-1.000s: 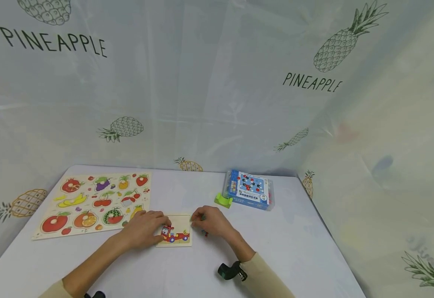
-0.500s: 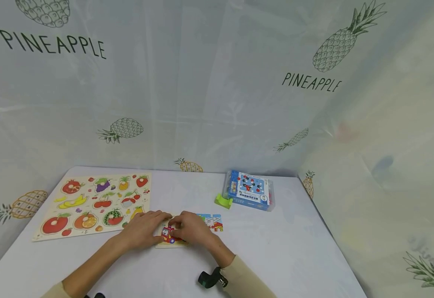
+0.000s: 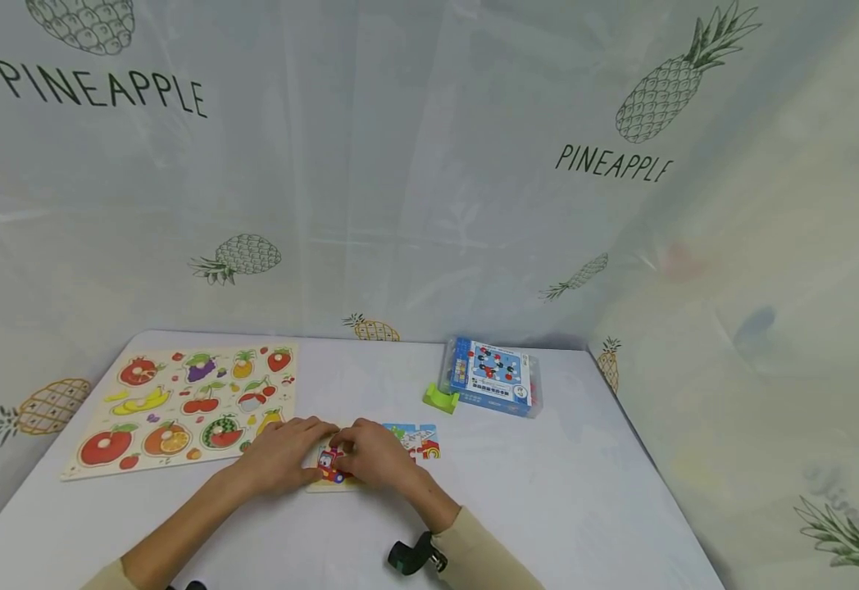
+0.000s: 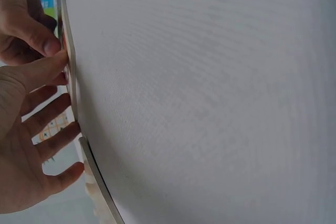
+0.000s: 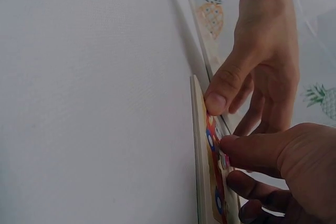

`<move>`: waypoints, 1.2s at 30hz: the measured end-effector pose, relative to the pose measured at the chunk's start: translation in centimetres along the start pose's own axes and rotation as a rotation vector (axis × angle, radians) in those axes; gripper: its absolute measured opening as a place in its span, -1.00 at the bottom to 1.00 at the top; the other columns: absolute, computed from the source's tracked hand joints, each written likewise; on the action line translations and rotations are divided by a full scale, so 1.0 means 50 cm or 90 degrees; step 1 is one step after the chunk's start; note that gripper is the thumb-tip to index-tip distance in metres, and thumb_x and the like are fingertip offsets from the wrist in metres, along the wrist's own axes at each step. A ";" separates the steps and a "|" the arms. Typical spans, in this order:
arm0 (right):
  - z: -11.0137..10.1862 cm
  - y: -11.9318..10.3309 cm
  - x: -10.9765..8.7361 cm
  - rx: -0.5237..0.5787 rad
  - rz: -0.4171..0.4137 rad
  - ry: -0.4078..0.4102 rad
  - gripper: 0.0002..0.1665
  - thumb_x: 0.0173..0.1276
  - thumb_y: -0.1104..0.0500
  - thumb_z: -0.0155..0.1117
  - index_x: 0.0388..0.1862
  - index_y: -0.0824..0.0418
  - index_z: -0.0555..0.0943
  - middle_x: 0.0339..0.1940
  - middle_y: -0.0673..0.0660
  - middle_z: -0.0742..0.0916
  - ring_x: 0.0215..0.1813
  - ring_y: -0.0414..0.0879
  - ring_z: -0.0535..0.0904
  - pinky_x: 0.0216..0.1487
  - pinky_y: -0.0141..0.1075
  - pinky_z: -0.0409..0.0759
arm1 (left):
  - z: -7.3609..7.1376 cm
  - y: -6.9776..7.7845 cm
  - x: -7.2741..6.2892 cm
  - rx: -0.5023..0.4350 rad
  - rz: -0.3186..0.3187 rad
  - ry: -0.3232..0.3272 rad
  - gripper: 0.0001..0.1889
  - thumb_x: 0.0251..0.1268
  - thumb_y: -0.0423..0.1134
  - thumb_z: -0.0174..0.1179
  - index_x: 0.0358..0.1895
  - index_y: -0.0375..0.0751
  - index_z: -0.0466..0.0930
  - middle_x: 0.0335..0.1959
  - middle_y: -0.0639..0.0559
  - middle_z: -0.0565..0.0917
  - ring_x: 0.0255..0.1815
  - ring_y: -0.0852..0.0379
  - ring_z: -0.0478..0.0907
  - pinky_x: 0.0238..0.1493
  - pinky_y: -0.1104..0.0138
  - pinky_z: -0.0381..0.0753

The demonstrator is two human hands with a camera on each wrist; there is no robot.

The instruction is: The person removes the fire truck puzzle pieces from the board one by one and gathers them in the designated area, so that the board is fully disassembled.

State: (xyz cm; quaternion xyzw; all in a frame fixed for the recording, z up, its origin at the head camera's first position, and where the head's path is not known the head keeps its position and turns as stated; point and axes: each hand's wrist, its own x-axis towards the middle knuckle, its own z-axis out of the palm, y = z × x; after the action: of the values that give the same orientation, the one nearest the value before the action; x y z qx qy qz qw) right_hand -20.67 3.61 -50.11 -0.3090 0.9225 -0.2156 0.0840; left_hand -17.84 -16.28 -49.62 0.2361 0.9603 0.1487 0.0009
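A small wooden puzzle board lies flat on the table, its picture a red truck. My left hand rests on its left side, thumb and extended fingers touching the edge. Over the board's right part, my right hand bends its thumb and index finger together. In the right wrist view, a small puzzle piece with pink and white shows between those fingertips, at the board's surface. Colourful puzzle pieces lie just right of the board, partly hidden by the right hand.
A large fruit puzzle board lies at the left, reaching behind my left hand. A blue-and-white boxed set sits at the back right, with a light green plastic part beside it. A pineapple-print curtain stands behind the table.
My right hand has moved left from beside the board to over its truck picture, uncovering the colourful pieces at the right. My left hand has stayed at the board's left side.
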 end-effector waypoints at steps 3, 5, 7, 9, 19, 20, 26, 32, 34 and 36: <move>-0.001 -0.001 0.000 0.006 0.005 0.004 -0.73 0.32 0.03 0.43 -0.02 0.02 0.75 -0.29 -0.12 0.61 -0.32 -0.33 0.42 -0.31 -0.50 0.42 | 0.000 0.000 -0.001 0.001 0.001 0.002 -0.34 0.05 0.03 0.52 0.26 -0.01 0.56 0.17 0.07 0.63 0.23 -0.07 0.55 0.14 -0.19 0.49; -0.002 -0.002 0.000 0.014 0.014 0.005 -0.74 0.32 0.02 0.44 -0.03 0.01 0.75 -0.29 -0.11 0.61 -0.32 -0.33 0.42 -0.32 -0.50 0.42 | 0.000 0.000 -0.001 -0.001 0.001 0.003 -0.34 0.06 0.03 0.51 0.27 -0.01 0.55 0.17 0.07 0.63 0.22 -0.08 0.55 0.14 -0.20 0.48; -0.003 -0.003 0.000 0.024 0.025 0.006 -0.75 0.32 0.01 0.44 -0.05 0.00 0.74 -0.28 -0.12 0.60 -0.32 -0.33 0.42 -0.32 -0.50 0.43 | -0.001 0.001 -0.001 0.001 0.000 0.003 -0.34 0.07 0.02 0.51 0.28 -0.03 0.55 0.17 0.06 0.63 0.23 -0.09 0.55 0.13 -0.20 0.48; -0.004 -0.003 0.001 0.044 0.033 0.008 -0.78 0.32 0.01 0.44 -0.08 -0.02 0.73 -0.29 -0.13 0.59 -0.32 -0.33 0.43 -0.33 -0.49 0.43 | -0.001 0.002 -0.002 -0.001 -0.001 0.003 -0.33 0.08 0.02 0.50 0.29 -0.05 0.54 0.17 0.05 0.63 0.23 -0.10 0.54 0.14 -0.21 0.48; -0.007 0.002 -0.003 0.176 -0.010 0.016 -0.94 0.37 0.15 0.37 -0.27 0.03 0.64 -0.43 -0.18 0.62 -0.50 -0.38 0.46 -0.50 -0.49 0.46 | -0.001 0.001 -0.003 0.000 -0.009 -0.005 -0.32 0.10 0.01 0.49 0.31 -0.08 0.52 0.18 0.03 0.62 0.25 -0.13 0.52 0.16 -0.20 0.46; -0.007 0.003 -0.003 0.174 -0.013 0.015 -0.94 0.38 0.15 0.37 -0.27 0.03 0.64 -0.43 -0.18 0.61 -0.50 -0.38 0.46 -0.50 -0.50 0.46 | -0.001 0.000 -0.003 0.001 -0.009 -0.004 -0.32 0.09 0.01 0.49 0.31 -0.08 0.52 0.18 0.03 0.62 0.25 -0.13 0.52 0.16 -0.21 0.46; -0.005 0.004 -0.006 0.179 -0.019 0.015 -0.94 0.38 0.15 0.36 -0.27 0.01 0.63 -0.43 -0.19 0.62 -0.51 -0.39 0.46 -0.51 -0.50 0.45 | 0.002 -0.001 -0.003 0.003 -0.006 -0.003 -0.32 0.08 0.01 0.50 0.30 -0.09 0.52 0.18 0.02 0.62 0.24 -0.13 0.53 0.14 -0.21 0.47; -0.011 0.007 -0.010 0.198 -0.017 0.020 -0.97 0.40 0.14 0.35 -0.22 0.03 0.66 -0.40 -0.20 0.63 -0.48 -0.39 0.47 -0.50 -0.49 0.47 | 0.003 -0.001 -0.003 -0.003 -0.010 -0.007 -0.33 0.10 0.01 0.49 0.30 -0.06 0.53 0.18 0.03 0.62 0.25 -0.13 0.53 0.15 -0.21 0.47; -0.015 0.008 -0.013 0.200 -0.010 0.027 -0.97 0.41 0.12 0.35 -0.21 0.02 0.66 -0.38 -0.21 0.64 -0.46 -0.38 0.48 -0.49 -0.48 0.48 | 0.003 -0.001 -0.003 -0.002 -0.009 -0.006 -0.34 0.10 0.01 0.49 0.30 -0.05 0.53 0.19 0.04 0.62 0.26 -0.13 0.52 0.15 -0.21 0.47; -0.021 0.011 -0.016 0.200 -0.002 0.033 -0.96 0.40 0.10 0.36 -0.21 -0.01 0.67 -0.37 -0.23 0.64 -0.44 -0.37 0.48 -0.48 -0.48 0.48 | 0.002 -0.001 -0.003 -0.002 -0.007 -0.007 -0.34 0.11 0.02 0.49 0.30 -0.03 0.53 0.20 0.04 0.61 0.26 -0.13 0.52 0.16 -0.21 0.47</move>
State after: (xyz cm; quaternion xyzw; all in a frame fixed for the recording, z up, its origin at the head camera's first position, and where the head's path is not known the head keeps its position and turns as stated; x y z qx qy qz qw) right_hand -20.63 4.88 -49.39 -0.2875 0.8790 -0.3651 0.1068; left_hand -17.72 -16.37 -49.75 0.2314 0.9614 0.1486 0.0073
